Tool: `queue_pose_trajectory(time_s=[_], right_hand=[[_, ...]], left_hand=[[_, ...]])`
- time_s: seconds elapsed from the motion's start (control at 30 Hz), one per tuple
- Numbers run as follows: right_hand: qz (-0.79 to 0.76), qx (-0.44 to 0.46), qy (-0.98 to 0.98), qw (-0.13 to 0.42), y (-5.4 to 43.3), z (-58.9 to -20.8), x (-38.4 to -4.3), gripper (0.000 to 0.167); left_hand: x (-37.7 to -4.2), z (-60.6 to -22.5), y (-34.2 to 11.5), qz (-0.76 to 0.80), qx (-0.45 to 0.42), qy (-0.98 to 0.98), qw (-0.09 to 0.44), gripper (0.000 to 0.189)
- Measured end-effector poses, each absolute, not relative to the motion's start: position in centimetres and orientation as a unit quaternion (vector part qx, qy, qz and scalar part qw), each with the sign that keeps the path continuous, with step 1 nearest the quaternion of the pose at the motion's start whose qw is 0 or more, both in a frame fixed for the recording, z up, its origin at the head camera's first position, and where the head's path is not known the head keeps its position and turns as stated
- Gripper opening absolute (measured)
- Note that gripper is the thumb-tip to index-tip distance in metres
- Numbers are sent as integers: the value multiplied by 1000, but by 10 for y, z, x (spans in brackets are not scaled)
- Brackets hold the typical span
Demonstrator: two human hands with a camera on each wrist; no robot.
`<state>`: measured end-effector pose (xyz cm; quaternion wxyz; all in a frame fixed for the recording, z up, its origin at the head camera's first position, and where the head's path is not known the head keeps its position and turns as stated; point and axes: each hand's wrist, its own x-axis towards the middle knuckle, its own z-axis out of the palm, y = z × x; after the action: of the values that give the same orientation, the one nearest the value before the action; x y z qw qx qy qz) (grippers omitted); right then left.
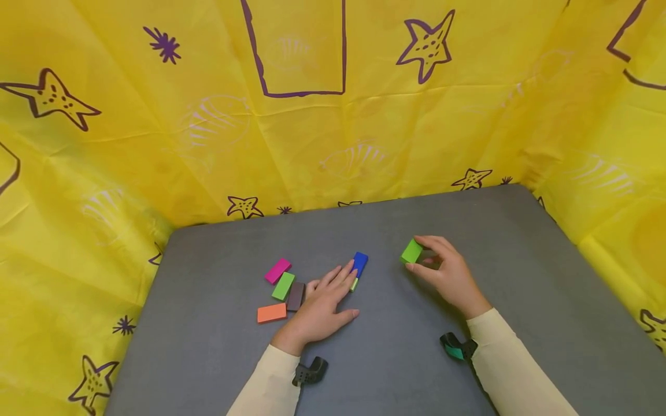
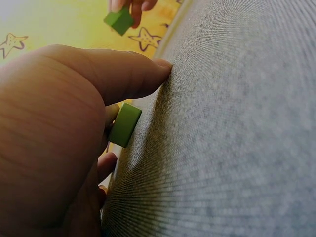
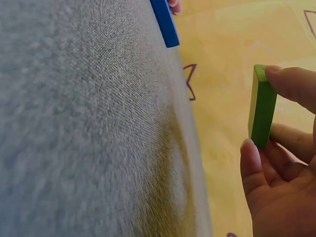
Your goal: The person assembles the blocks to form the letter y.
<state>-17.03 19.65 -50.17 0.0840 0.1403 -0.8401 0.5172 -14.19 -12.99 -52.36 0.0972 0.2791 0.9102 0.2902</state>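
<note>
My right hand (image 1: 446, 274) pinches a light green block (image 1: 411, 251) between thumb and fingers, raised off the table; the right wrist view shows the same green block (image 3: 262, 106) held by its two ends. My left hand (image 1: 325, 306) lies palm down with fingers extended, its fingertips touching a blue block (image 1: 360, 263). A small part of another green block (image 1: 354, 285) shows beside those fingers, at the near end of the blue one. In the left wrist view that green block (image 2: 125, 125) appears beyond the thumb; how it meets the blue block is hidden.
Left of the left hand lie a dark grey block (image 1: 296, 296), a green block (image 1: 283, 286), a magenta block (image 1: 278, 271) and an orange block (image 1: 272, 313). The grey table (image 1: 395, 358) ends at a yellow patterned curtain (image 1: 291, 144) behind and at the sides.
</note>
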Motion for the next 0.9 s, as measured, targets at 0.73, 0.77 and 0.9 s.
queue_pose_trajectory(time_s=[0.73, 0.77, 0.9], right_hand=[[510, 120, -851, 31, 149, -524, -217, 63], [508, 120, -852, 29, 147, -525, -219, 62], [502, 119, -857, 22, 141, -529, -226, 62]], left_hand=[[-142, -523, -130, 281, 278, 913, 103, 85], [-143, -523, -130, 281, 279, 913, 103, 84], [-143, -524, -129, 278, 278, 914, 101, 85]])
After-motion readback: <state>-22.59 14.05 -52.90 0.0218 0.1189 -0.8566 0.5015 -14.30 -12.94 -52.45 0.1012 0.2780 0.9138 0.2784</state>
